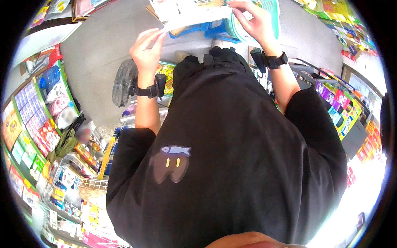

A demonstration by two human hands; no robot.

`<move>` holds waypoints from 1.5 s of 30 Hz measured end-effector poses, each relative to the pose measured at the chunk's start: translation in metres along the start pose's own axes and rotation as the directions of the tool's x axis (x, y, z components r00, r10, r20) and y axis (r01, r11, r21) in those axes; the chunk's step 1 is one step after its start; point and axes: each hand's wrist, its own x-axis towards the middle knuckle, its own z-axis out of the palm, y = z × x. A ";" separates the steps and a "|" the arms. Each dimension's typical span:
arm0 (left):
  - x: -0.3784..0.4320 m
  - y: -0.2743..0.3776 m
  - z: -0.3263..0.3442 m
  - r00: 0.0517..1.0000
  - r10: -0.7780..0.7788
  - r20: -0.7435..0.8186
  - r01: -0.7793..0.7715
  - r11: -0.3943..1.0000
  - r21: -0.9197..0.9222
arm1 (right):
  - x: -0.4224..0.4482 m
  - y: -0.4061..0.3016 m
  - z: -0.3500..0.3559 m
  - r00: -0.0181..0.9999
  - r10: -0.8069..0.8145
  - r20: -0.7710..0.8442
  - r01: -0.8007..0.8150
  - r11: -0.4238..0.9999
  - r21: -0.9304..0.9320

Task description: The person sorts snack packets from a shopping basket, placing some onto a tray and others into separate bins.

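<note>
A white strip, perhaps paper or thin plastic (198, 18), is stretched between my two hands near the top of the view. My left hand (148, 46) pinches its left end between thumb and fingertips. The right end is pinched by my right hand (252, 20), with the thumb and forefinger at the strip's corner. Just beyond and below the strip stand a mint-green plastic basket (274, 18) and a blue plastic stool (221, 32). White packages and cardboard (156, 14) lie behind the strip; what they hold is partly hidden.
A black fan (124, 83) stands by my left forearm. Stocked shelves (37, 108) line the left side, with a wire basket (93, 183) lower down. Snack packets (338, 100) fill a rack on the right. Grey floor (99, 46) shows ahead and to the left.
</note>
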 end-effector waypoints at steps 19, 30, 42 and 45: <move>-0.046 -0.116 0.097 0.558 -0.596 0.578 0.741 0.671 -0.023 | -0.015 0.061 0.057 0.942 0.208 0.263 -0.161 0.969 -0.186; -0.064 -0.152 0.189 0.221 -0.838 0.499 0.974 0.165 -0.155 | -0.042 0.167 0.144 0.942 0.107 0.317 -0.105 0.994 -0.025; -0.046 -0.170 0.240 0.151 -0.849 0.506 0.608 -0.324 -0.725 | -0.043 0.204 0.166 0.937 0.122 0.328 -0.107 0.992 -0.061; -0.049 -0.171 0.239 0.169 -0.852 0.496 0.619 -0.300 -0.726 | -0.041 0.206 0.167 0.942 0.107 0.318 -0.101 0.994 -0.037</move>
